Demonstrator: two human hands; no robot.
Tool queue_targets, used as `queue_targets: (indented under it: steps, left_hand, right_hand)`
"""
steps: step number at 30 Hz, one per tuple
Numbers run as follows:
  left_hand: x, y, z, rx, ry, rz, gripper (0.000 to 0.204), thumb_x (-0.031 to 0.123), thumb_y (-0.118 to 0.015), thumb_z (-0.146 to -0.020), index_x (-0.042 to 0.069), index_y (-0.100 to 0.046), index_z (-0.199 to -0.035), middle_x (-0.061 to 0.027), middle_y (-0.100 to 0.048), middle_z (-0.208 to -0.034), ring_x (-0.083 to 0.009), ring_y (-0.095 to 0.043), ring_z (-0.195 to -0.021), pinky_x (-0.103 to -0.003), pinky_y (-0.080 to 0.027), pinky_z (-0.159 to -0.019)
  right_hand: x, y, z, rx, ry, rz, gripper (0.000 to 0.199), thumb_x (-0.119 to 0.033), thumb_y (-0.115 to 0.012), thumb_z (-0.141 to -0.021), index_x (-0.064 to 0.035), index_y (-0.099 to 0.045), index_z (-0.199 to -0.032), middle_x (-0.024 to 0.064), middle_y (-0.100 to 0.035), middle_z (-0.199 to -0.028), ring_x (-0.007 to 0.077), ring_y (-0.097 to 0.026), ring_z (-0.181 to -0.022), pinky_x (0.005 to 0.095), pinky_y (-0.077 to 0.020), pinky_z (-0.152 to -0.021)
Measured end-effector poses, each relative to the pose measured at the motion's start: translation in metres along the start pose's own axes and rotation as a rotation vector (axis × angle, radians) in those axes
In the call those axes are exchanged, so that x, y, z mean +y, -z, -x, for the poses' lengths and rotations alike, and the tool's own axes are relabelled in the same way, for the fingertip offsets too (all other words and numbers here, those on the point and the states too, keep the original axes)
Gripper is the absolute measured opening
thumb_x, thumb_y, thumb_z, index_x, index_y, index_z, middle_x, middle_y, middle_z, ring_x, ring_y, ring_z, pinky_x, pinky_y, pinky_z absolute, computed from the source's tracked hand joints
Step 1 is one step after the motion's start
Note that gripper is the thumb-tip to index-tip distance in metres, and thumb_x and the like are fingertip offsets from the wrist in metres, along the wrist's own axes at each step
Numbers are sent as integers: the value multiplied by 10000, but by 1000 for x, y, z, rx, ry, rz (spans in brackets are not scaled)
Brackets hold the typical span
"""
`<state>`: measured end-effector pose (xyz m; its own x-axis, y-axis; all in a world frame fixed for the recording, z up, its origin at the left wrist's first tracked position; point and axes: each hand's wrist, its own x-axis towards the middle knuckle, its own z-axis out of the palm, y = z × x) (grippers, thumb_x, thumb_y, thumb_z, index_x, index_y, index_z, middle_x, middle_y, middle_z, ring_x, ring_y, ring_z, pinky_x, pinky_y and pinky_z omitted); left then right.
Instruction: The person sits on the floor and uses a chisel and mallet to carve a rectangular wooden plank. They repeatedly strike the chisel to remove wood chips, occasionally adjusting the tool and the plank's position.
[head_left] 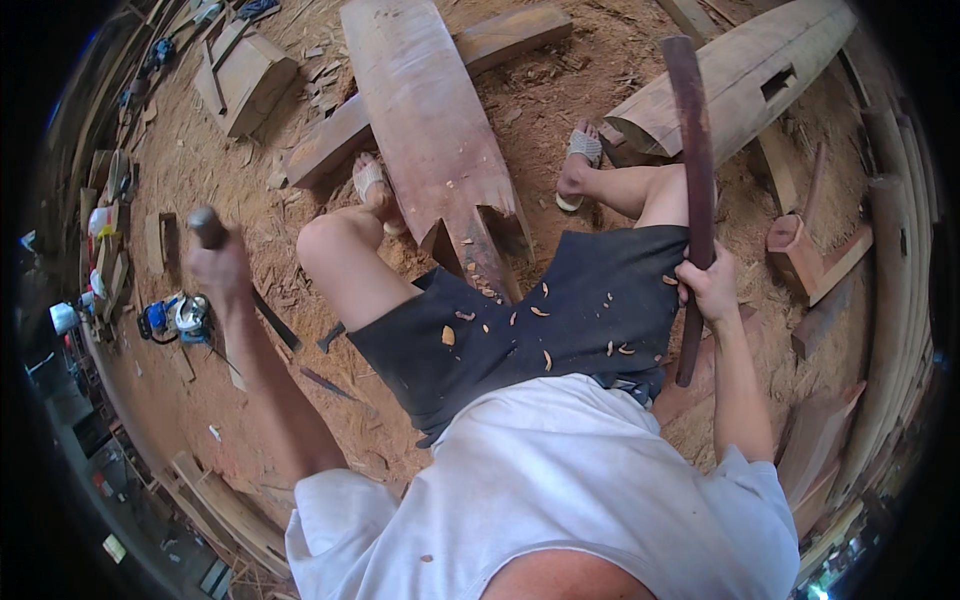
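Raised at the left, my left hand (220, 272) is closed round what looks like a chisel (207, 228). Its round butt sticks up above the fist, and a dark flat blade seems to run out behind the wrist. My right hand (710, 288) grips a long, slightly curved dark brown wooden bar (694, 150) near its lower end, upright over my right thigh. A thick wooden plank (440, 120) lies between my legs, its near end cut into notches with a middle tongue toward my lap. Curled wood chips (448, 335) are scattered on my dark shorts.
A squared beam (325, 140) lies crosswise under the plank. At the far right rests a rounded timber (740, 85) with a mortise. Left stand a wood block (250, 85) and a blue power tool (180, 318). Narrow dark tools (328, 384) lie on the sawdust floor. Timber lines both sides.
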<state>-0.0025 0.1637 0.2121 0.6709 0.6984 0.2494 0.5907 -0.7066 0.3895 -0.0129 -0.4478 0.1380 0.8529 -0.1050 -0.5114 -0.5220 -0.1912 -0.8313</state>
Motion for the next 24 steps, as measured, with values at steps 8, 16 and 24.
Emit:
queue_targets:
  steps: [8, 16, 24]
  left_hand:
    - [-251, -182, 141, -450, 241, 132, 457, 347, -810, -759, -21, -729, -1018, -189, -761, -926, -302, -740, -882, -448, -557, -780]
    - [-302, -340, 314, -840, 575, 24, 416, 336, -692, -887, -49, -651, -1041, -294, -712, -1036, -414, -696, -1051, -493, -549, -888]
    - [-220, -308, 269, -1002, 724, 205, 531, 154, -745, -788, -81, -553, -1224, -334, -671, -1151, -463, -653, -1137, -515, -513, -995]
  right_hand:
    - [-8, -9, 1, 77, -112, -45, 226, -70, -686, -840, -11, -522, -983, 61, -552, -688, 153, -537, -437, 311, -469, -412]
    - [-32, -31, 5, 139, -74, 185, 191, -90, -687, -874, -19, -534, -965, 51, -526, -706, 161, -489, -430, 302, -438, -421]
    - [-44, -45, -4, 158, -111, 342, 192, -111, -659, -900, -31, -499, -968, 52, -508, -615, 166, -482, -418, 307, -410, -405]
